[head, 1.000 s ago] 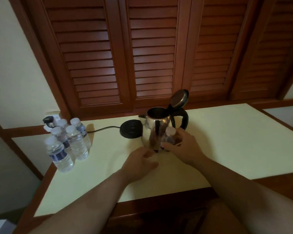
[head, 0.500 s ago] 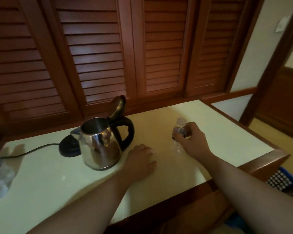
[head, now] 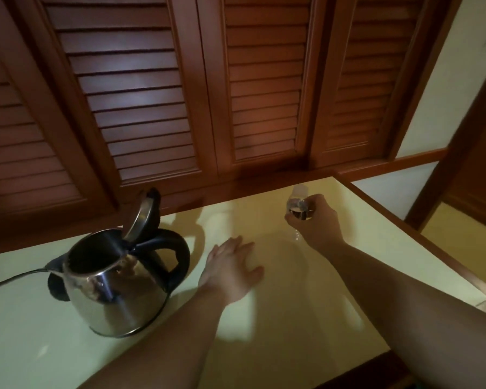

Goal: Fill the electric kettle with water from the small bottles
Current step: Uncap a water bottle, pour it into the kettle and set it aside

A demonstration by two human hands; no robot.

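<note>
Head view. My right hand [head: 316, 220] grips a small clear bottle [head: 298, 204], fingers curled round its body; the bottle stands roughly upright near the far right corner of the tabletop [head: 264, 318], its cap end [head: 300, 189] showing above the fingers and blurred. I cannot tell whether its base touches the surface, nor how much water is in it.

My left hand [head: 232, 272] lies palm down on the tabletop, fingers straight and spread, holding nothing. It sits between the kettle and the bottle, just beside the kettle's handle but not touching it.

The kettle [head: 115, 290] stands upright toward the left part of the tabletop, steel body, black handle [head: 177, 255] facing right. Its lid [head: 142, 214] is hinged open and tilted back, so the mouth is exposed; the inside reads dark, water level not discernible. Directly behind the kettle on its left is the black base [head: 56, 287], with a cord [head: 14, 279] running off toward the left edge.

Beyond the far edge: brown slatted doors [head: 141, 102].
</note>
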